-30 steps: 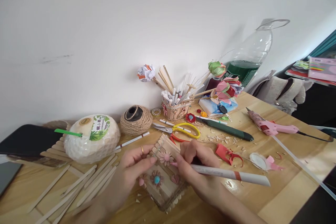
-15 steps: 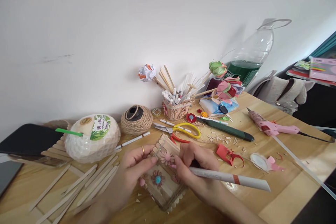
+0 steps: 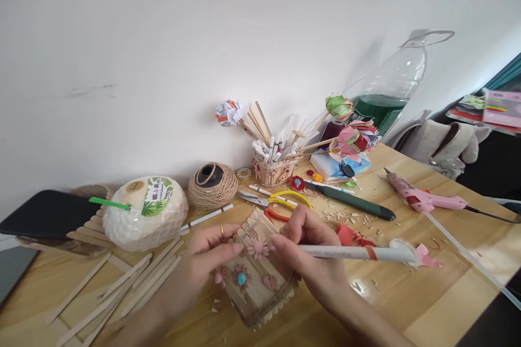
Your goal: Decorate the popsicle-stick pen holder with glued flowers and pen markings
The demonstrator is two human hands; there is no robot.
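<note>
My left hand (image 3: 209,257), a ring on one finger, grips the upper left edge of a small box made of wooden craft sticks (image 3: 260,293). The box is tilted toward me and trimmed with twine. On its face are a pink flower (image 3: 258,248), a brown flower with a blue centre (image 3: 241,277), a pink heart (image 3: 269,282) and another pink piece at the left edge. Closed round a white marker (image 3: 345,252) is my right hand (image 3: 307,249); the marker's tip end is close to the pink flower, and whether it touches is hidden by my fingers.
Loose craft sticks (image 3: 118,298) and a wrapped coconut (image 3: 144,214) lie left. Behind are a twine ball (image 3: 214,184), yellow-handled scissors (image 3: 288,200) and a basket of markers (image 3: 277,171). A green cutter (image 3: 354,200) and pink glue gun (image 3: 423,192) lie right.
The marker has swung to a flatter angle, its back end rising. My right hand has shifted slightly right, showing more of the box's face and the pink heart.
</note>
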